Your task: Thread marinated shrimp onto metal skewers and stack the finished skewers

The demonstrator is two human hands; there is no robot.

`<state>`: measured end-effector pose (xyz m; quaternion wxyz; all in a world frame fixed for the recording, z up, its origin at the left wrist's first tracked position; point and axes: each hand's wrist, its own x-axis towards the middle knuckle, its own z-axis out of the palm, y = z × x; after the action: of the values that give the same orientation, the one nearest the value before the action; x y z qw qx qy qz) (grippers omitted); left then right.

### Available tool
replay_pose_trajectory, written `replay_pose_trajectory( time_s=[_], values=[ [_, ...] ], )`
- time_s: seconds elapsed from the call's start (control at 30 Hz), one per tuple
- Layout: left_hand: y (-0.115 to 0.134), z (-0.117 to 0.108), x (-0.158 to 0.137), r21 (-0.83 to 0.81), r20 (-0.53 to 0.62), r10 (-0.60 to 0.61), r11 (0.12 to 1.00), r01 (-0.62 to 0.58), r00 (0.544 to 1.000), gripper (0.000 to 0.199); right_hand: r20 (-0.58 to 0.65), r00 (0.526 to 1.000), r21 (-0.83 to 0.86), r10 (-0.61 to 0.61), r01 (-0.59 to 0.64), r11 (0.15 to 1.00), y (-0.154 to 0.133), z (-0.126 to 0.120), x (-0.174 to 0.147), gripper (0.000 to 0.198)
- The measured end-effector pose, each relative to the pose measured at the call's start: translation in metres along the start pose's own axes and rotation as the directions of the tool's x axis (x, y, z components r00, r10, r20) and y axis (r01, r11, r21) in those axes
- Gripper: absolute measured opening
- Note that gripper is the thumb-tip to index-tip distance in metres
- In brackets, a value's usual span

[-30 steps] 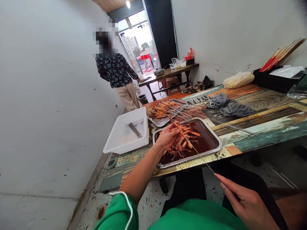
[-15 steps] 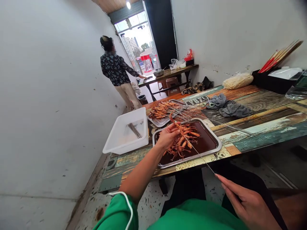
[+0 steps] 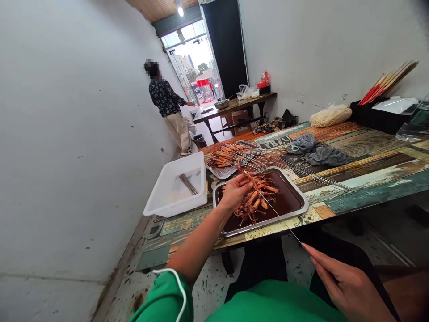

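Above the rectangular silver metal tray [image 3: 304, 202], the left hand [image 3: 235, 193] pinches a slender reddish-brown food strip [image 3: 254, 183] on the thin metal skewer [image 3: 281, 219] the right hand [image 3: 345, 273] grips; slick sauce, I'd worry, could cause a jab.

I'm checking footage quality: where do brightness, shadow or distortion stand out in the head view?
Head view: the doorway glares, nearly white in places; head view: deep shadow hides detail under the table at right; head view: doorway and table lean, as if wide-angle and tilted; head view: blocks pixelate the co-worker's head; head view: the left hand looks fairly sharp.
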<state>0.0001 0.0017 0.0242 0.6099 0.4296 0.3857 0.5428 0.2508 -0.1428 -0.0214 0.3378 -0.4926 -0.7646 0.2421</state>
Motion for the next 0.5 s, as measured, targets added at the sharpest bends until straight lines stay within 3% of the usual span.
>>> replay_pose_trajectory(
  time_s=[0.13,0.3,0.4,0.5],
  values=[
    [-0.0026,0.0013,0.0001,0.052,-0.007,0.036,0.998,-0.036,0.999,0.040,-0.003,0.999,0.033,0.035,-0.035,0.999,-0.0033,-0.0013,0.0024,0.033],
    [-0.0057,0.0016,0.0005,0.127,0.016,0.081,0.989,-0.083,0.997,0.033,0.042,0.984,0.193,0.173,-0.178,0.965,-0.0060,-0.0043,0.0061,0.032],
    [-0.0065,0.0009,0.0008,0.163,0.030,0.100,0.981,-0.104,0.994,0.031,0.120,0.953,0.306,0.278,-0.302,0.903,-0.0035,-0.0067,0.0076,0.032],
    [-0.0069,0.0000,0.0009,0.183,0.029,0.103,0.977,-0.106,0.994,0.031,0.268,0.891,0.425,0.366,-0.450,0.785,0.0007,-0.0062,0.0075,0.037]
  ],
)
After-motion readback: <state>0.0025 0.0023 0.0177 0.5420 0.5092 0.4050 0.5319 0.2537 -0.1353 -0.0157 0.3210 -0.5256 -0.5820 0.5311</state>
